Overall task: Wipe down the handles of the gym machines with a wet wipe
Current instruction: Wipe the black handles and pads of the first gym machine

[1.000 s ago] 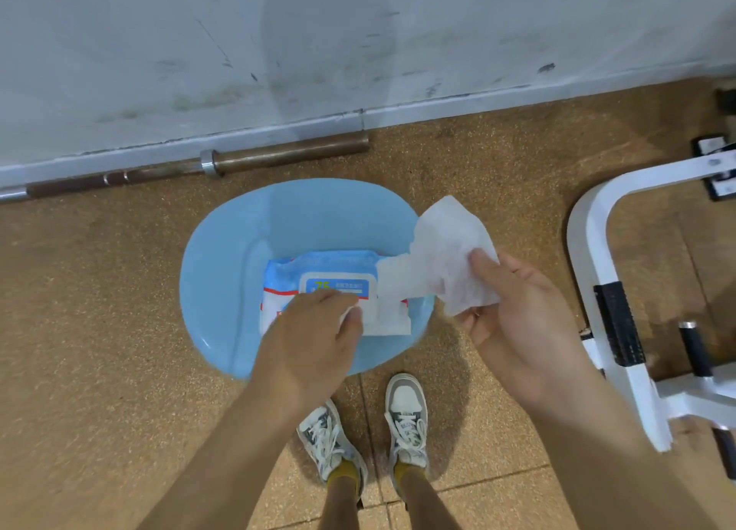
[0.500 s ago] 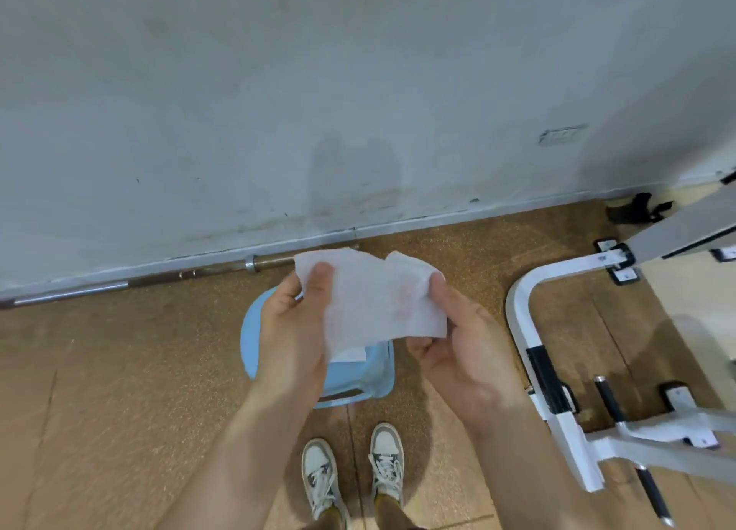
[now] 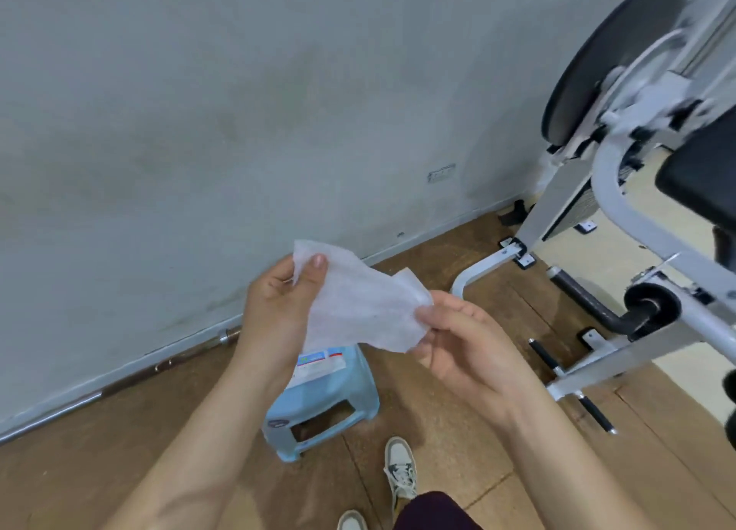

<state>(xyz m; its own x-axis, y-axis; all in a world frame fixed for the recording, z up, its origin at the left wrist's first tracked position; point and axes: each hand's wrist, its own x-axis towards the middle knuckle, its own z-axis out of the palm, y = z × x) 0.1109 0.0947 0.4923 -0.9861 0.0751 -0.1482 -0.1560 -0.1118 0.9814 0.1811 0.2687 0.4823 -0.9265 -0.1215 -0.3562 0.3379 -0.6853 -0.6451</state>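
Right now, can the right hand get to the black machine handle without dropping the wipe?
Probably yes. The right hand pinches the wipe with the left hand; open floor lies between it and the handle.

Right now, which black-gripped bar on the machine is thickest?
The padded bar bending into the round black collar. The two thin pegs lower on the frame are far slimmer.

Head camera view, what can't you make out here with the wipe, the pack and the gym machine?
- Wipe pack: mostly hidden in the head view by the wet wipe and left hand; label print too small.
- Gym machine: blurred, cut off by the right edge.
- Stool top: covered by the pack.
- Right hand: its fingertips hidden behind the wipe.
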